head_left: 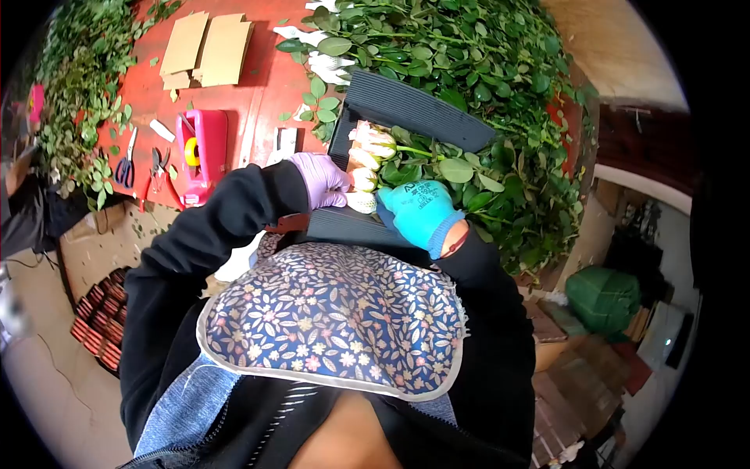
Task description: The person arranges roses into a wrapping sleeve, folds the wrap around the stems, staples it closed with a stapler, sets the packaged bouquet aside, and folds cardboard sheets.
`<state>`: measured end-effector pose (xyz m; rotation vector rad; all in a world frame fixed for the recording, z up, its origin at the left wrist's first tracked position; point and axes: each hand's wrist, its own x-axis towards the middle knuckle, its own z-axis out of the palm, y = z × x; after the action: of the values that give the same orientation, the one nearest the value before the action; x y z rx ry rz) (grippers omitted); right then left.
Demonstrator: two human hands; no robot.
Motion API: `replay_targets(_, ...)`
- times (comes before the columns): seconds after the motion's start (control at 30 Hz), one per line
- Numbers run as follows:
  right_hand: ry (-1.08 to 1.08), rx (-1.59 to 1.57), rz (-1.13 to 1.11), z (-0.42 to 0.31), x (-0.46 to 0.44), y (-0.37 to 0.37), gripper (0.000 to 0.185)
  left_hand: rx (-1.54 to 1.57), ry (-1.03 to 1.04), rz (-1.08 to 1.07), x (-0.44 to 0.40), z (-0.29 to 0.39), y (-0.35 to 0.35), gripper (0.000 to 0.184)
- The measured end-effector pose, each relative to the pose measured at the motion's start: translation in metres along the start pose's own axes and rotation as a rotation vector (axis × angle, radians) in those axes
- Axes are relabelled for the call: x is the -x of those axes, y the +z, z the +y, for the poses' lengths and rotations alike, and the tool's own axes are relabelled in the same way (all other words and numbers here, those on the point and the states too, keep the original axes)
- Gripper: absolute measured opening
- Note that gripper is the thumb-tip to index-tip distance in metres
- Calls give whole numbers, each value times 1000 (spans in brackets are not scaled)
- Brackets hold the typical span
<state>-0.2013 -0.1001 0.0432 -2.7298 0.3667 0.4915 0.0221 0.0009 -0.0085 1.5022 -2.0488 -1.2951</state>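
My left hand [322, 181], in a thin pink-lilac glove, is at the lower left of a row of pale pink and cream roses [367, 156]. Its fingers are bent together by the lowest bloom, which is wrapped in white netting [362, 202]; what they pinch is hidden. My right hand [422, 213], in a bright blue glove, lies over the stems just right of the blooms, fingers curled down and their tips hidden. The roses lie between two flaps of a black corrugated sheet [414, 105], their leafy stems [461, 170] running right.
Leafy rose stems [469, 47] are heaped at the back right of the red table [262, 102]. To the left are a pink tape dispenser [205, 156], scissors [126, 166], red-handled pruners [160, 176] and cardboard pieces [207, 51]. A green bundle [601, 299] and boxes [582, 375] sit lower right.
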Motion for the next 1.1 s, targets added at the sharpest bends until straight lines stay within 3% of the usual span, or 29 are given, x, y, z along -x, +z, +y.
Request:
replay_targets(0.13,-10,-19,-38,1,-4,4,14,-93,146,153,9,0,-4,14)
replay_targets(0.23,-32,-56,-28,5,-5,9,13,-192,79,181,20,-12,-4,13)
replay_targets(0.27,-53,-61,-20,6,-4,10,13,-316,-152,144,29,2,-20,12)
replay_targets(0.3,-70,-67,-9,7,-4,11,13,-343,-41,334,44,-24,-18,12)
replay_targets(0.37,-65,-81,-37,7,-6,7,13,-308,-239,267,81,-30,-30,12)
replay_targets(0.47,-71,-83,-83,8,-8,2,13,-120,-297,299,140,-34,-19,15)
replay_targets(0.53,-84,-68,-100,7,-9,1,14,191,-537,263,177,-31,0,17)
replay_targets(0.57,-77,-55,-126,7,-9,1,15,191,-599,268,200,-44,23,17)
replay_targets(0.63,-74,-38,-156,6,-11,-2,16,127,-893,117,242,-73,67,27)
replay_targets(0.67,-61,-39,-176,5,-11,-4,16,-86,-928,18,285,-138,135,30)
replay_targets(0.73,-41,-44,-183,4,-12,-5,16,-76,-1269,-565,284,-117,130,53)
replay_targets(0.77,-52,-47,-166,5,-12,-3,15,-263,-1150,-306,339,-132,179,82)
replay_targets(0.8,-58,-52,-148,6,-12,-1,15,-258,-1137,-301,332,-126,176,86)
replay_targets(0.9,-49,-85,-110,5,-12,1,15,-129,-933,-151,247,-102,130,72)
replay_targets(0.93,-34,-85,-105,5,-11,1,15,-107,-682,172,217,-82,110,50)
replay_targets(0.97,-25,-103,-113,7,-10,-2,15,-12,-563,253,165,-46,65,35)
replay_targets(1.03,-9,-118,-107,7,-8,-2,15,332,-97,591,99,-39,46,30)
replay_targets(1.1,-12,-154,-8,8,-6,4,14,768,-43,750,42,-18,37,33)
